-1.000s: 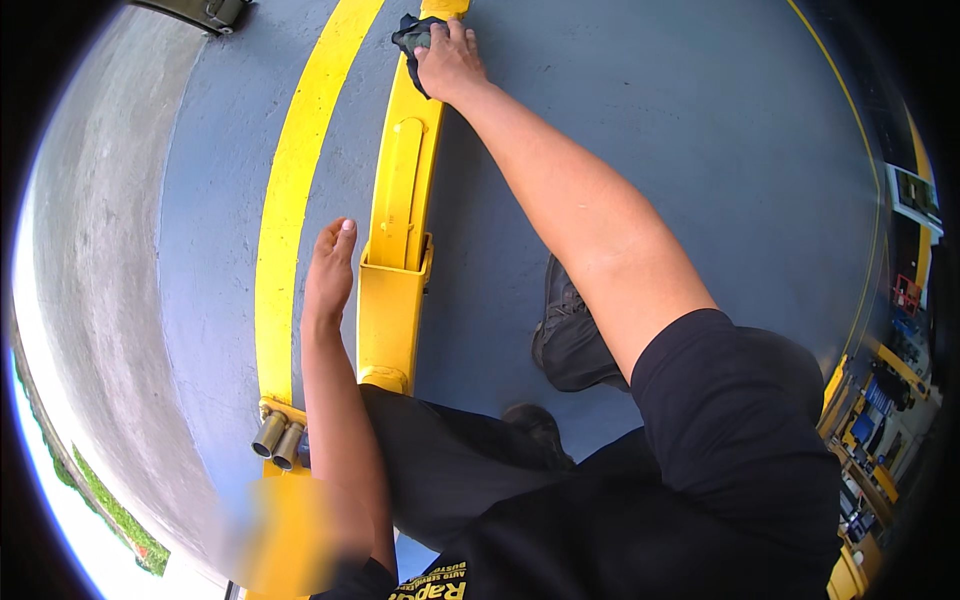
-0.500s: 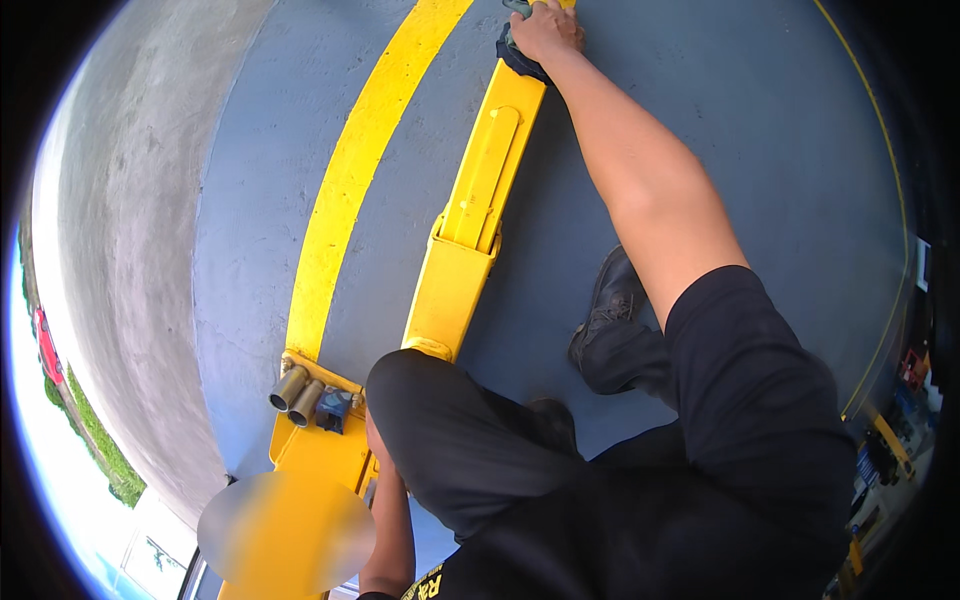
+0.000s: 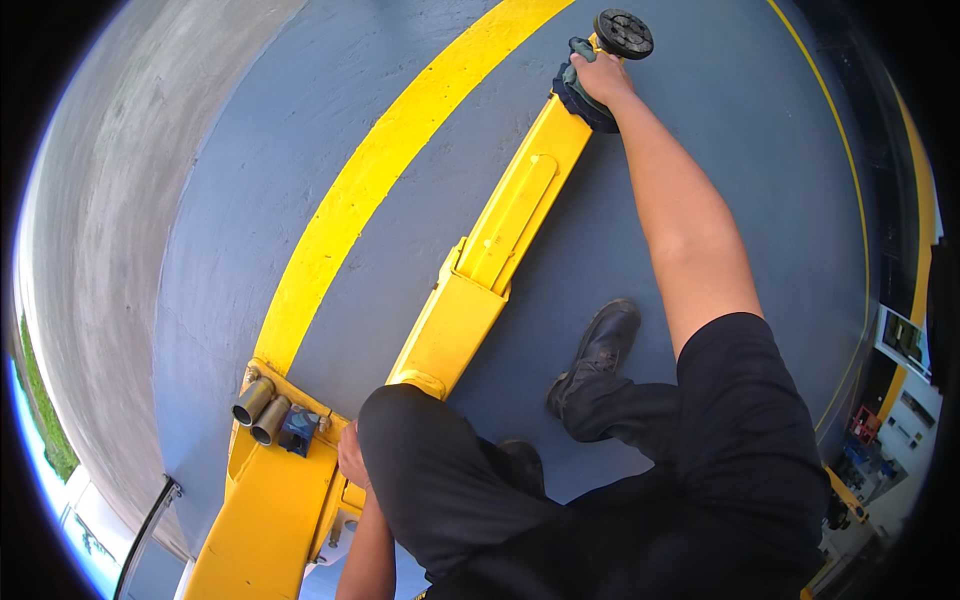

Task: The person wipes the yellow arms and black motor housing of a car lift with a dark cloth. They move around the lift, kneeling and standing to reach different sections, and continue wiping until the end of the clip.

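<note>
A yellow telescoping lift arm (image 3: 455, 310) runs from beside my knee up toward the top of the view. At its far end sits a round black rubber pad (image 3: 624, 34). My right hand (image 3: 600, 78), arm stretched out, is closed on a dark cloth (image 3: 582, 98) bunched around the arm just short of the pad. Low on the left, my left hand (image 3: 351, 455) lies against the edge of the yellow lift post (image 3: 262, 520); my knee hides part of it and its fingers are unclear. Two metal tube adapters (image 3: 261, 408) and a small dark-blue item (image 3: 299, 430) sit on the post's bracket.
A curved yellow stripe (image 3: 350, 185) crosses the blue-grey floor (image 3: 740, 110) left of the arm. My black boot (image 3: 607, 335) stands right of it. Bare concrete (image 3: 95, 260) lies at the far left; equipment (image 3: 865, 460) stands at the right edge.
The view has shifted, bringing the round pad into sight at the arm's end. My right hand stays on the cloth. More of my left hand shows beside my knee.
</note>
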Demonstrator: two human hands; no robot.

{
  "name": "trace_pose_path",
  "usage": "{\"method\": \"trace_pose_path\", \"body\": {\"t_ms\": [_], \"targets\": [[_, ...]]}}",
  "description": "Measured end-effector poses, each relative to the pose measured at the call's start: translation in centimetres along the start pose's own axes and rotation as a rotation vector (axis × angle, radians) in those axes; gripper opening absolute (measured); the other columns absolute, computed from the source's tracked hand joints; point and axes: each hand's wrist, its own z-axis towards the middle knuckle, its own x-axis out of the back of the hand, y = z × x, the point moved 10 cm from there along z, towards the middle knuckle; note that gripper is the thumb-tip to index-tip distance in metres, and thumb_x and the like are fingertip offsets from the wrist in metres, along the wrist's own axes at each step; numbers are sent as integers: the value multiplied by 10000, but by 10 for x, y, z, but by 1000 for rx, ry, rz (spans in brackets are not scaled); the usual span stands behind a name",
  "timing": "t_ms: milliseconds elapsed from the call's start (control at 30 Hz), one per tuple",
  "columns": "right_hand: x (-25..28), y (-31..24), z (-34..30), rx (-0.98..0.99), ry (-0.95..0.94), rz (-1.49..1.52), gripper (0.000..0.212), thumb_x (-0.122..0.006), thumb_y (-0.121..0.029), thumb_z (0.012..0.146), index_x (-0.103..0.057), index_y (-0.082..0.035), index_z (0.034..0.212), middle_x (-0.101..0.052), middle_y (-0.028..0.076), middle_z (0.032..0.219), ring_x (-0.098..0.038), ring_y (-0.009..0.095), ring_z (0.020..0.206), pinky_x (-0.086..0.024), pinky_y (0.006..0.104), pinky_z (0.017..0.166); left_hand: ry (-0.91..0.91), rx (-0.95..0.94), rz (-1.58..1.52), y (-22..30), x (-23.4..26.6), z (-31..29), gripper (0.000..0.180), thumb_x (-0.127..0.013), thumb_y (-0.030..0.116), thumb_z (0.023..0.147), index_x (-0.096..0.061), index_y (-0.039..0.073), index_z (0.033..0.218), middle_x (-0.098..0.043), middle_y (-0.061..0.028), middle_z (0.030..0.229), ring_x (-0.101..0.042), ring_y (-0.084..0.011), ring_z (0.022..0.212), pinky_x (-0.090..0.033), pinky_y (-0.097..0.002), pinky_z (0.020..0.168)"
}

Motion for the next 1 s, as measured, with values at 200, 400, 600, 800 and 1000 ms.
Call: {"method": "trace_pose_path", "body": {"t_ms": [200,400,600,800,1000], "targets": [[-13,2,-22,-46,112,-82,735,-494,-559,1035,-490,-27,1542,-481,161,1620,-432,379,1502,-339,598,1207,34,16,-66,-19,-17,-5,318,-508,365,1063,-723,141,992,-673,-83,932,-659,-345,888,-522,-465,776],[-16,-6,-72,-107,89,-123,666,-453,-509,1079,-455,-56,1568,-460,117,1633,-383,312,1534,-251,653,1219,8,11,-28,-22,-20,-4,355,-463,367,1079,-711,143,960,-666,-71,930,-643,-342,857,-511,-476,763],[-25,-17,-124,-94,92,-121,579,-469,-474,1089,-532,-32,1457,-524,135,1565,-422,315,1490,-316,631,1178,-62,93,-14,-22,-22,-3,367,-456,373,1076,-716,140,963,-676,-72,948,-643,-348,869,-507,-479,776],[-62,-36,-211,-5,28,-127,523,-532,-451,1072,-588,-15,1354,-614,152,1415,-489,326,1415,-380,609,1115,-57,80,1,-20,-21,-1,367,-452,357,1068,-716,131,951,-673,-84,937,-638,-349,861,-499,-475,775],[-97,-55,-299,66,-125,-95,528,-559,-445,1062,-588,5,1338,-605,166,1412,-486,352,1415,-393,627,1116,-7,172,-85,-23,-12,-3,311,-484,316,1045,-703,126,934,-665,-90,925,-632,-345,847,-496,-471,766]]}}
